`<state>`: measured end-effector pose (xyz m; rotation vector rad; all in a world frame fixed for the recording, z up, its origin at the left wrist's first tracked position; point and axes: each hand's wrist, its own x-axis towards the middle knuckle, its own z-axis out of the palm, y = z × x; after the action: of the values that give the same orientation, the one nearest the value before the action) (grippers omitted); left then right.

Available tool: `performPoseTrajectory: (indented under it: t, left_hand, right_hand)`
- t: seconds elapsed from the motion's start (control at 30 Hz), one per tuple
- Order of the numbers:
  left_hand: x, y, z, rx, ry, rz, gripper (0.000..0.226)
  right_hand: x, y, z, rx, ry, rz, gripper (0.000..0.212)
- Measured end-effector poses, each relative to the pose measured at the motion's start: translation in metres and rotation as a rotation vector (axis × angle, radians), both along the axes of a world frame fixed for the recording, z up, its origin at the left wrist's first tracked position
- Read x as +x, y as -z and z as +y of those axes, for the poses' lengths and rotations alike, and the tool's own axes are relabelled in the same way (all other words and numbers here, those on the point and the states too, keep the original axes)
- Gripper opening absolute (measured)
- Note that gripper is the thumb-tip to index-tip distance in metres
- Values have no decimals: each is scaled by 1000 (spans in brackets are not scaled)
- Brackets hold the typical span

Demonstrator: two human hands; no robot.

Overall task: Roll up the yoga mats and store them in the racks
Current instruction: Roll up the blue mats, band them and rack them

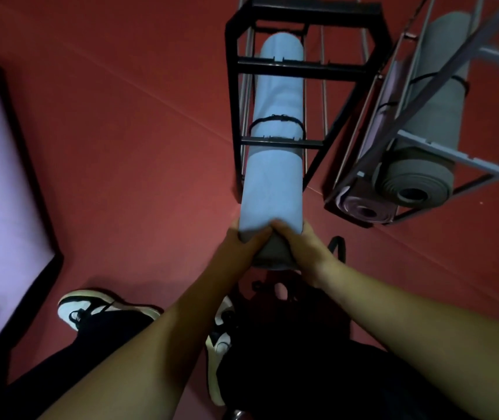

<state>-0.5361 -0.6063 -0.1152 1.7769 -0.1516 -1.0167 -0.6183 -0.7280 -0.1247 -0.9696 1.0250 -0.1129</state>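
Both of your hands wrap the near end of the blue mat point(272, 165): left hand point(246, 241) curled round its left side, right hand point(302, 250) round its right. That mat, rolled and strapped, already lies mostly inside the black rack point(302, 68), so one last push should seat it. Next door, the grey rack point(442, 153) holds a grey mat point(424, 177) and a purple mat point(363, 207). Still flat on the floor at your left is a lilac mat point(3, 189), probably the remaining job. Mind the black rack's crossbars; open red floor point(121, 116) lies to the left.

Head camera looks steeply down, close over the floor point(121, 147).
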Motion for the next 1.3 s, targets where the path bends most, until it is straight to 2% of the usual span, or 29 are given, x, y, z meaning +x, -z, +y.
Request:
performPoseTrajectory:
  t: [0.07,0.17,0.27,0.33,0.43,0.47,0.57,0.7,0.8,0.83,0.93,1.03,1.13,1.23,1.3]
  left_hand:
    - [9,0,-14,-44,27,-25,66]
    - [22,0,-36,-62,-102,39,90]
    - [28,4,-51,114,-248,31,117]
    - [33,9,-58,190,-306,79,119]
    - [42,15,-69,139,-320,131,129]
    - [46,16,-73,122,-305,107,121]
    - [58,13,-86,39,-274,67,79]
    - [74,20,-96,-13,-210,108,86]
    - [79,29,-95,-57,-180,190,63]
    - [80,31,-95,-68,-194,225,61]
    - [77,32,-96,-96,-221,294,53]
    - [74,22,-92,-47,-148,283,43]
    - [73,11,-85,112,14,138,45]
    - [74,-6,-69,162,87,85,39]
    - [75,-19,-53,152,95,111,33]
  right_hand:
    - [7,2,-11,-51,3,1,56]
    - [21,2,-30,-150,-10,11,58]
    - [42,6,-46,-170,11,31,62]
    - [57,7,-55,-175,35,55,75]
    - [76,11,-68,-213,48,63,87]
    - [81,10,-73,-226,51,61,87]
    - [97,7,-88,-275,77,101,91]
    - [99,4,-101,-350,32,120,76]
    - [80,13,-89,-355,32,39,58]
    - [75,19,-82,-311,47,20,59]
    - [74,21,-66,-134,63,51,86]
    - [80,17,-64,-249,80,132,87]
    - [72,10,-65,-362,19,196,90]
    - [59,3,-66,-376,-78,233,101]
    - [50,-10,-60,-338,-119,318,97]
